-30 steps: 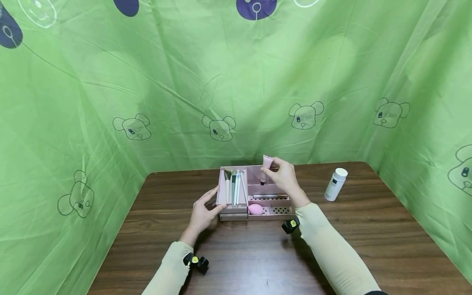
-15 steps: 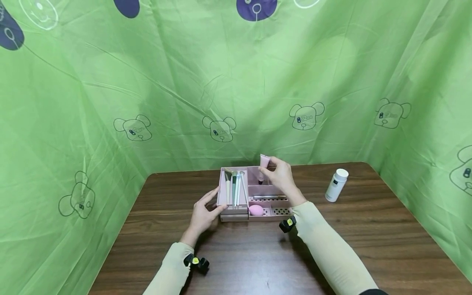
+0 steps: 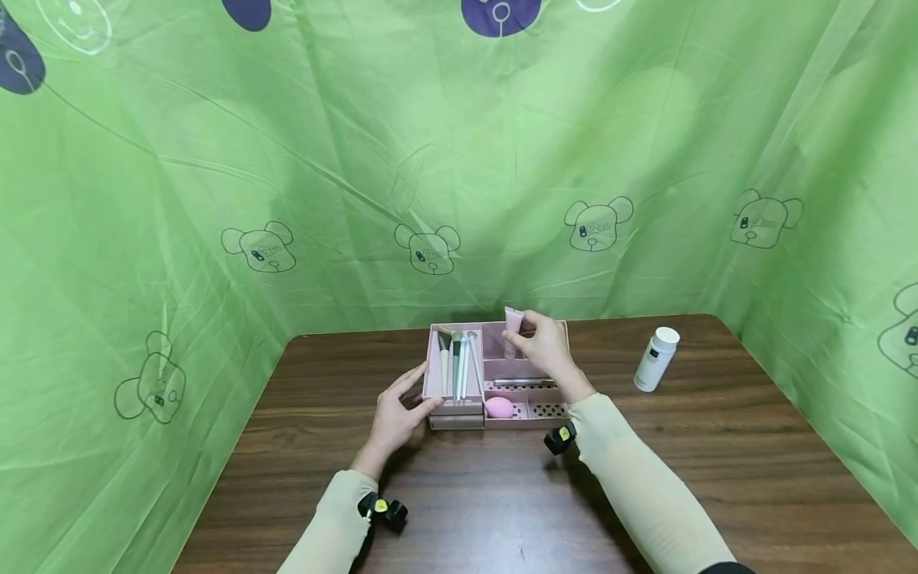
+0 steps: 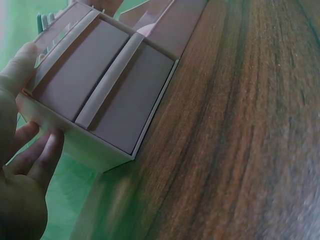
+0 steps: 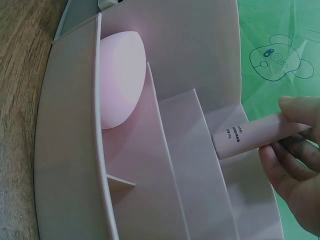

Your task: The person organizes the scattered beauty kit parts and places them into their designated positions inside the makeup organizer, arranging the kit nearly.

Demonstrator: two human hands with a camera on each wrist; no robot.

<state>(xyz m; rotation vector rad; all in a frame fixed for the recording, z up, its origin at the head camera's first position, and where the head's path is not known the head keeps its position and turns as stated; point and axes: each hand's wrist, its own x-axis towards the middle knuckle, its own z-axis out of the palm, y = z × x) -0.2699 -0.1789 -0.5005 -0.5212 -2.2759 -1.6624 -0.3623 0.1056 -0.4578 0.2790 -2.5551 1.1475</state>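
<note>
A pink makeup organizer [image 3: 527, 424] stands on the table, with several makeup brushes [image 3: 457, 367] lying in its left top tray. My left hand [image 3: 393, 414] rests at its left front corner, thumb by the tray's front edge and fingers against the side wall [image 4: 75, 137]. My right hand [image 3: 547, 344] pinches a small pink squeeze tube [image 3: 513, 320] near its upper, flat end. In the right wrist view the tube's [image 5: 252, 135] lower end sits inside the back compartment, its tip hidden behind a divider. A pink makeup sponge [image 3: 499, 407] lies in the front compartment.
A white bottle with a white cap [image 3: 653, 360] stands right of the organizer. A slim silvery stick [image 3: 522, 383] lies in the middle compartment. Two drawers [image 4: 82, 67] form the organizer's left front. Green curtain [image 3: 430, 159] surrounds the wooden table [image 3: 495, 510].
My right hand has moved the tube slightly left and then down, so its dark lower end has gone out of sight in the back compartment. My left hand has stayed in place.
</note>
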